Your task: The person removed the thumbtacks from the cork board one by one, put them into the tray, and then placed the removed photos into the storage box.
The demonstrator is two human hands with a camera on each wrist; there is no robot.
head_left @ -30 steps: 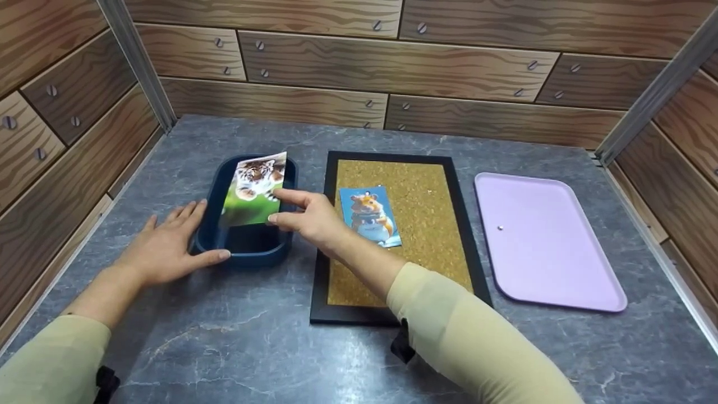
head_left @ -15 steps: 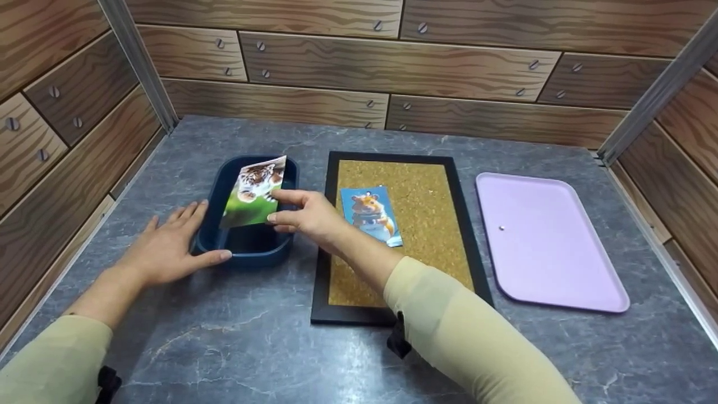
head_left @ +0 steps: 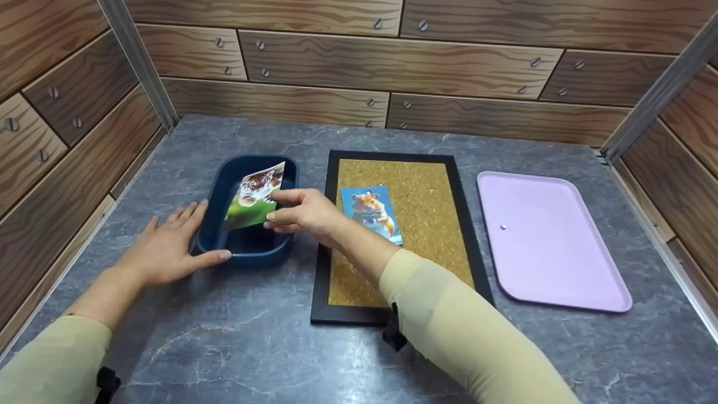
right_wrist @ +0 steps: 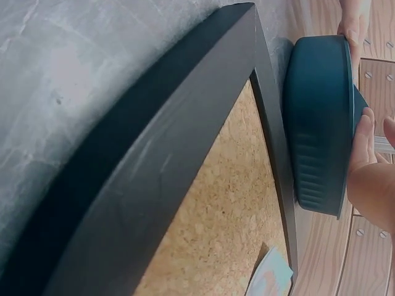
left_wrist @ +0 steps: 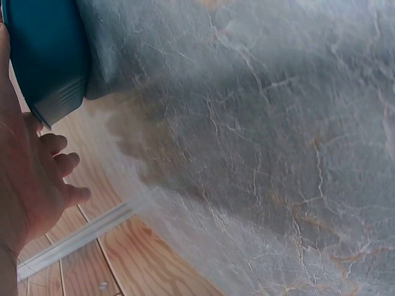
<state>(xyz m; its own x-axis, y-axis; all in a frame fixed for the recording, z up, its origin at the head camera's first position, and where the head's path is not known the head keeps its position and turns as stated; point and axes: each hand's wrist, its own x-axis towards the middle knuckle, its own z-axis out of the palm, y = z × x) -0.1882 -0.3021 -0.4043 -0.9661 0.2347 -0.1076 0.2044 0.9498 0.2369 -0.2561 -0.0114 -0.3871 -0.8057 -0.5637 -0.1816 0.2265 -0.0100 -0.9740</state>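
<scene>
My right hand (head_left: 311,216) pinches a tiger picture card (head_left: 247,210) by its right edge, between thumb and fingers. The card hangs slanted over the inside of a dark blue plastic bin (head_left: 261,259). Against the bin's left side and near rim lies my left hand (head_left: 165,247), fingers spread and thumb at the front rim. From the left wrist view, that hand (left_wrist: 37,179) shows beside the bin wall (left_wrist: 52,55). The right wrist view has the bin (right_wrist: 318,123) side-on, with the right hand (right_wrist: 373,185) at its rim.
Right of the bin lies a black-framed cork board (head_left: 432,224), with a hamster picture card (head_left: 370,210) on it, partly behind my right arm. Further right is a lilac tray (head_left: 555,247) with one small shiny piece (head_left: 503,227) on it. Wood-patterned walls (head_left: 359,62) enclose the table.
The tiger card has tipped flatter and its top edge has come down toward the bin. My right hand has shifted slightly left. The left hand has stayed in place.
</scene>
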